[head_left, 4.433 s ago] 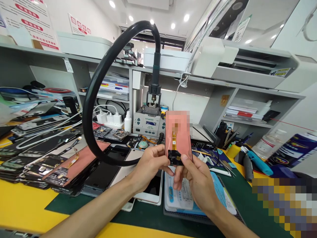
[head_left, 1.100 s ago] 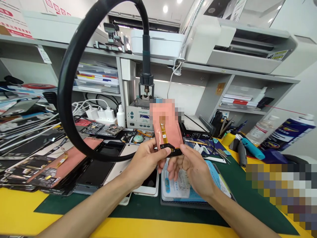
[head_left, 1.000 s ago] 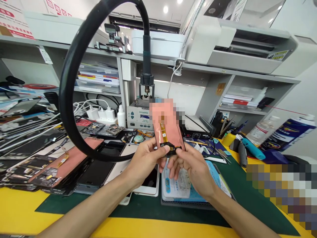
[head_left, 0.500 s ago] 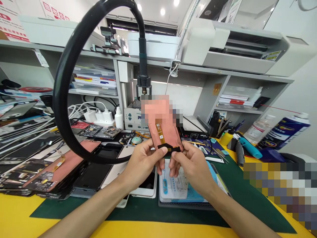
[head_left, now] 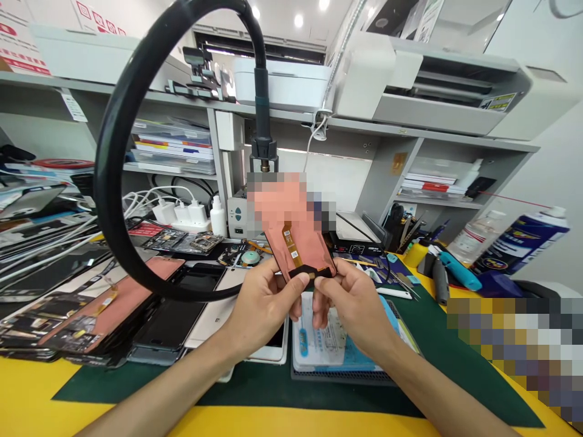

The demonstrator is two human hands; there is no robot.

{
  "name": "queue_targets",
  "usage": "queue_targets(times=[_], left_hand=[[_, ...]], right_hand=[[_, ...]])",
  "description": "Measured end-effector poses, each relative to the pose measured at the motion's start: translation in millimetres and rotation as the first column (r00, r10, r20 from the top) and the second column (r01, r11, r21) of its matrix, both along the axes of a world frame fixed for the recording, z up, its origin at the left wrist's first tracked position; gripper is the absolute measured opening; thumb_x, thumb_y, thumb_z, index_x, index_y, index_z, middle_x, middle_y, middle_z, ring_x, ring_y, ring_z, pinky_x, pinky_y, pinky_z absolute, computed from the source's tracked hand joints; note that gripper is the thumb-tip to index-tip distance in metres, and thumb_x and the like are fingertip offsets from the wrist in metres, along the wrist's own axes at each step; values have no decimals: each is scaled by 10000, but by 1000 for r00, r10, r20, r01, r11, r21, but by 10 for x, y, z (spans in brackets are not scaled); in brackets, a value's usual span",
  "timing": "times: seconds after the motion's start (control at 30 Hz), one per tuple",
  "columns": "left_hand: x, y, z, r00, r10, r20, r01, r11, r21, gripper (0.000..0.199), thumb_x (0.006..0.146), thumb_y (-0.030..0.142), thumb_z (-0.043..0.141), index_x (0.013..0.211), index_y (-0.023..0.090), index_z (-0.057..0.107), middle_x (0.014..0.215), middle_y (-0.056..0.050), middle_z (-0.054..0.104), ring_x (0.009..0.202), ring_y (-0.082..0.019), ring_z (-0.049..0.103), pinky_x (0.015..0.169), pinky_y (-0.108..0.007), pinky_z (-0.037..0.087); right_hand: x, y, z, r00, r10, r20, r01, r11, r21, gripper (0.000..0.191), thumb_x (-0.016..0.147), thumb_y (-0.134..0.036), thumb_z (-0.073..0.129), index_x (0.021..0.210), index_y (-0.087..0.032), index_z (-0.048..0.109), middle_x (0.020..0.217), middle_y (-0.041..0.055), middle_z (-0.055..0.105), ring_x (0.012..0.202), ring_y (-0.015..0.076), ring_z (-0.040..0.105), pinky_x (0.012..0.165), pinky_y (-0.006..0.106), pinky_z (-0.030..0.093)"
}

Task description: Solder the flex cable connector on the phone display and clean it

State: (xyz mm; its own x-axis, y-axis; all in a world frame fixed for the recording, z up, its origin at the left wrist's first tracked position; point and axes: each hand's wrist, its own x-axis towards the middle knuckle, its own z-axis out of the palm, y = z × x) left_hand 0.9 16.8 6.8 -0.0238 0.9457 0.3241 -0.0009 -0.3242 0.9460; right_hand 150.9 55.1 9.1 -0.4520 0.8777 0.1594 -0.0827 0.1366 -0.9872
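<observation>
Between my two hands a phone screen panel (head_left: 310, 240) is held up, its copper-coloured back facing me. An orange flex cable (head_left: 290, 243) runs down that back to a black strip at the lower edge. My left hand (head_left: 268, 291) grips the lower left corner, thumb on the black strip. Gripping the lower right corner is my right hand (head_left: 348, 294), its thumb also on the strip. The panel's upper part is blurred out. Below my hands lies a blue and white box (head_left: 319, 340) on a dark tray.
A thick black hose (head_left: 107, 152) loops in front at left. Stacked phones and screens (head_left: 168, 321) cover the left side. Tweezers and a white pen-like tool (head_left: 395, 293) lie at right, near a blue spray can (head_left: 523, 240). A green mat (head_left: 460, 364) covers the yellow table.
The panel's upper end has tilted slightly to the left. Both hands keep their hold on its lower corners, almost in the same place.
</observation>
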Motion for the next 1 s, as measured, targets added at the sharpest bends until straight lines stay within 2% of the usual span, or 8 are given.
queue_targets(times=[0.73, 1.0], left_hand=[[7, 8, -19, 999, -25, -28, 24, 1000, -7, 210, 886, 359, 615, 882, 150, 589, 542, 39, 558, 448, -114, 529, 457, -236, 417], [1, 5, -24, 996, -3, -88, 4, 1000, 18, 214, 899, 342, 601, 797, 156, 573, 508, 47, 550, 454, -95, 510, 476, -218, 412]], right_hand=[[4, 29, 0, 1000, -1, 7, 2, 999, -49, 76, 848, -224, 538, 791, -185, 506, 489, -67, 603, 349, 125, 578, 362, 199, 450], [8, 34, 6, 1000, -14, 12, 15, 997, -78, 117, 859, -263, 541, 772, -186, 517, 466, -61, 598, 339, 133, 573, 359, 205, 445]])
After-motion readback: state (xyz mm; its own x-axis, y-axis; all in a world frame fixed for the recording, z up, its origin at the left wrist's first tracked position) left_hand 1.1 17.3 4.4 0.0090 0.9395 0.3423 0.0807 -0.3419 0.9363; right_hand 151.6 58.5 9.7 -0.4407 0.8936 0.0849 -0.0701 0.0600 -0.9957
